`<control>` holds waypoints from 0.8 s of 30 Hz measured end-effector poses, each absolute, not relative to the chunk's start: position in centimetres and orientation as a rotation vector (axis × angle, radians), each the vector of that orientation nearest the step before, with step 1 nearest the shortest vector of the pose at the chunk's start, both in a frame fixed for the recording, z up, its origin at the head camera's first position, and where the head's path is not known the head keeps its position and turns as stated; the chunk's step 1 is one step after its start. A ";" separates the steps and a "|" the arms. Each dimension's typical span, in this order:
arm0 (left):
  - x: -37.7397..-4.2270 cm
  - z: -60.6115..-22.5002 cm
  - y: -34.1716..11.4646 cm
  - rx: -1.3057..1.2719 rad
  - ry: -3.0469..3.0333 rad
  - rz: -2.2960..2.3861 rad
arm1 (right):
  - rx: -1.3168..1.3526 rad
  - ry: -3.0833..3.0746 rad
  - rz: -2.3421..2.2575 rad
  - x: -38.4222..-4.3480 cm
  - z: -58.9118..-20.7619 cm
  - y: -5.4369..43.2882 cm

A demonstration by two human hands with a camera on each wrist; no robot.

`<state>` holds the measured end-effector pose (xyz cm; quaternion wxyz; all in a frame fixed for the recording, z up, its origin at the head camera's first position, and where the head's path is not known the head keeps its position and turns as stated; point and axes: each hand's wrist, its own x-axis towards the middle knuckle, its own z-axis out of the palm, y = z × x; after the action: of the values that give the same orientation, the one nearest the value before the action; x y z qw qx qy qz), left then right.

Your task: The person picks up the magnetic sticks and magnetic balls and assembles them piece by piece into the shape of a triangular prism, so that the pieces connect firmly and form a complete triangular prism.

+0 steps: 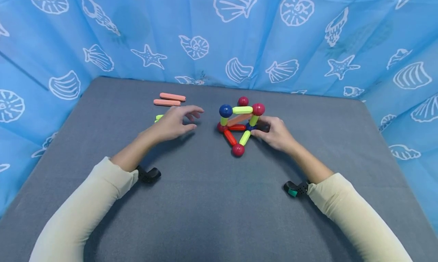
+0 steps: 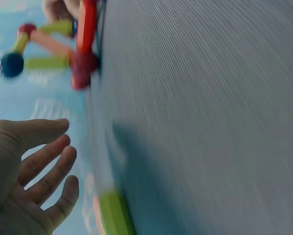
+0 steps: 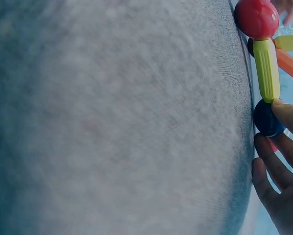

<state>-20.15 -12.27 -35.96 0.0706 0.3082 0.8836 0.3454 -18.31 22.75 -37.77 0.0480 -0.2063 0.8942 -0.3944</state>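
Note:
A frame of magnetic balls and sticks stands on the table, with a triangle at its base and a raised part behind. On the raised part, a blue ball and a red ball are joined by a yellow-green stick. A salmon stick slants across the back. Red sticks meet a red ball at the front corner. My right hand pinches the blue ball at the base's right corner. Left of the frame, my left hand hovers with spread fingers, holding nothing.
Two loose salmon sticks lie at the back left. Yellow-green sticks lie partly hidden behind the left hand. A red ball shows behind the frame. A blue shell-print curtain borders the grey table.

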 end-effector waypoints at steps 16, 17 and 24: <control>-18.8 -36.8 -18.1 0.913 2.872 0.627 | -0.625 2.691 -1.208 -18.4 -37.7 22.8; -18.8 -36.8 -17.9 0.914 2.860 0.638 | -0.626 2.691 -1.209 -18.4 -37.7 22.8; -17.7 -36.6 -14.2 0.931 2.608 1.088 | -0.610 2.684 -1.204 -18.4 -37.6 22.8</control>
<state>-17.69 -14.16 -36.64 0.0831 0.3119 0.8735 0.3644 -18.40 22.80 -37.64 0.0685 -0.2025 0.8913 -0.3999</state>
